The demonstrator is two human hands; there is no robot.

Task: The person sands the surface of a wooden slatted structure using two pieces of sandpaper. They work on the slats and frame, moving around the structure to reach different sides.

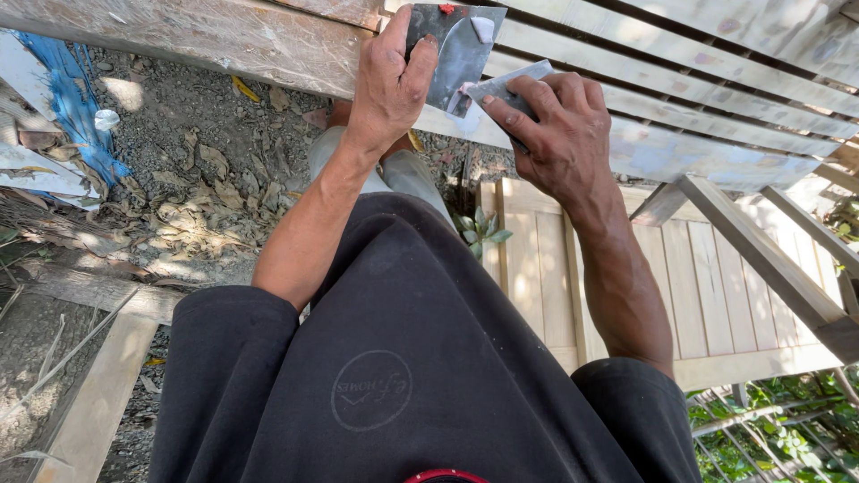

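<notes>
While the left hand [389, 85] grips a flat metal plate [461, 54], the right hand [559, 134] pinches a thin scraper [506, 85].

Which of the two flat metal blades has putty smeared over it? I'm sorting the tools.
The wide dark blade in the left hand; the narrower one, in the right hand, looks mostly clean.

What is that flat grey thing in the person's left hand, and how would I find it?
Look at the long pale wooden plank across the top. Where both hands meet over it, the left hand holds up a flat grey plate smeared with pale paste. It is wider and darker than the small scraper the right hand grips beside it.
</notes>
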